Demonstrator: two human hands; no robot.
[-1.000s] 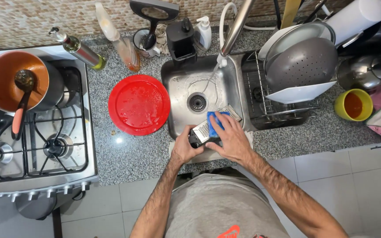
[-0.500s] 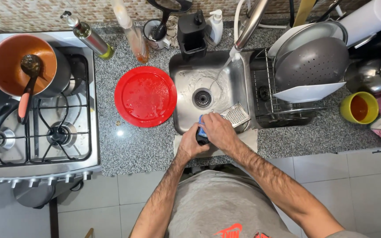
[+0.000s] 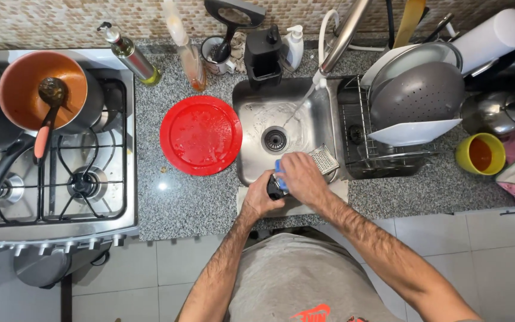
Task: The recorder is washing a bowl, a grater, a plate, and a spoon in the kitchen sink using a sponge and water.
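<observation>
- Your left hand (image 3: 261, 200) is closed around the dark handle end of a metal grater (image 3: 324, 159), at the front edge of the sink (image 3: 251, 113).
- Your right hand (image 3: 302, 177) lies over the middle of the grater, fingers curled down on a blue sponge (image 3: 279, 167) pressed against it; only a small part of the sponge shows at the fingertips.
- The grater sits between your two hands: handle under the left, perforated metal face showing just beyond the right, over the front right corner of the basin.
- The grater's long axis runs from the handle at lower left, near your body, up and to the right toward the dish rack (image 3: 359, 143). Its perforated face is turned upward to the camera.
- A stream of water falls from the tap (image 3: 344, 36) into the basin, landing near the drain (image 3: 275, 139), apart from the grater.
- The sink is set in a speckled grey granite counter (image 3: 180, 203). A round red plate (image 3: 200, 135) lies flat on the counter just left of the sink.
- The dish rack to the right holds a grey colander (image 3: 418, 95) and white plates. A yellow cup (image 3: 480, 153) stands further right.
- A gas stove (image 3: 61, 179) sits at the left, with an orange pot (image 3: 43, 89) holding a ladle.
- Bottles and a soap dispenser stand along the mosaic-tiled wall behind the sink. The floor is pale tile.
</observation>
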